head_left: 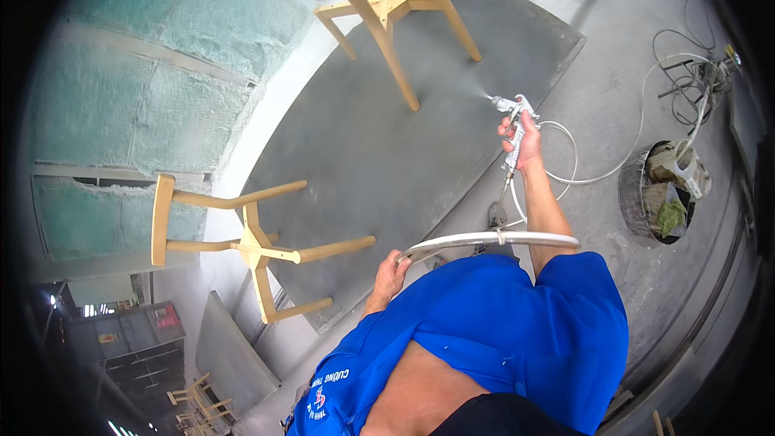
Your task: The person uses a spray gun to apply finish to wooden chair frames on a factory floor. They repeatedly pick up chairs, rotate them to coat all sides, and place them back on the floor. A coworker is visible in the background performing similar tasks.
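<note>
My right hand (523, 137) grips a metal spray gun (510, 113), its nozzle aimed left with a faint mist coming off it toward a pale wooden chair frame (387, 8) that hangs upside down, legs out. My left hand (393, 268) holds the end of a white curved rail (492, 239) close to my blue shirt. A second wooden chair frame (250, 242) hangs at the lower left, nearest that hand.
White hoses (593, 178) run from the gun across the grey floor to a round bucket (662, 191) and tangled wires at the right. A large grey dusty panel (387, 161) lies under the chairs. Green filter walls (161, 56) stand at the left. More chair frames (198, 404) sit far below.
</note>
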Demonstrator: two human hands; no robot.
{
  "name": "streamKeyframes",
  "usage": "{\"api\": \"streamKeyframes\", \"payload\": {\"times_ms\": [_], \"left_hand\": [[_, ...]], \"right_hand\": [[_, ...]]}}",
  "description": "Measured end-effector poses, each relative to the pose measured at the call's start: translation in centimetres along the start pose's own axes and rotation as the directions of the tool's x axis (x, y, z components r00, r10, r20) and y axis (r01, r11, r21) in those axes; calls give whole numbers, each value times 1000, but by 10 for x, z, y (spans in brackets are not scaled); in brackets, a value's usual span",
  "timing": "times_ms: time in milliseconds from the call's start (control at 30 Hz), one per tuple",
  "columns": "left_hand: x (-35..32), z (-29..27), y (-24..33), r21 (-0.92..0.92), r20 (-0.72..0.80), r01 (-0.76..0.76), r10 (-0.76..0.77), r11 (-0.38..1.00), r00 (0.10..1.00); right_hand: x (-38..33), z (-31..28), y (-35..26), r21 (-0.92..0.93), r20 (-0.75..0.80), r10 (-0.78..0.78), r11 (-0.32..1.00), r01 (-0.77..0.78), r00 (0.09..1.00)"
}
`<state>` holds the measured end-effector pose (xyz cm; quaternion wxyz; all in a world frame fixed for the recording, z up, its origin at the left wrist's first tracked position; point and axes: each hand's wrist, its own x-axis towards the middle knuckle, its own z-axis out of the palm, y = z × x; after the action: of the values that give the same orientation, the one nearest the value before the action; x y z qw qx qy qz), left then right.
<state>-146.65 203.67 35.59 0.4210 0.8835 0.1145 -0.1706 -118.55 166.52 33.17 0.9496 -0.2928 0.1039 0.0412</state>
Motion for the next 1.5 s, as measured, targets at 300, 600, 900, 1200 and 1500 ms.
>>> {"api": "streamKeyframes", "payload": {"times_ms": [300, 600, 900, 1200, 1500], "left_hand": [[-73, -1, -76, -314, -129, 135, -183, 940, 975], [-89, -21, -178, -382, -225, 33, -127, 924, 966], [-49, -17, -219, -514, -267, -104, -44, 852, 963], [-23, -43, -189, -420, -196, -240, 170, 875, 966], [-26, -32, -154, -341, -146, -169, 126, 925, 981]], "right_hand": [[20, 15, 126, -421, -377, -51, 899, -122, 925], [-43, 139, 248, -850, 183, 281, -437, 295, 942], [-104, 281, 210, -462, 398, 308, -747, 479, 864], [-183, 380, 103, -328, 623, 104, -865, 380, 775], [-139, 242, 92, -351, 391, 274, -838, 417, 879]]}}
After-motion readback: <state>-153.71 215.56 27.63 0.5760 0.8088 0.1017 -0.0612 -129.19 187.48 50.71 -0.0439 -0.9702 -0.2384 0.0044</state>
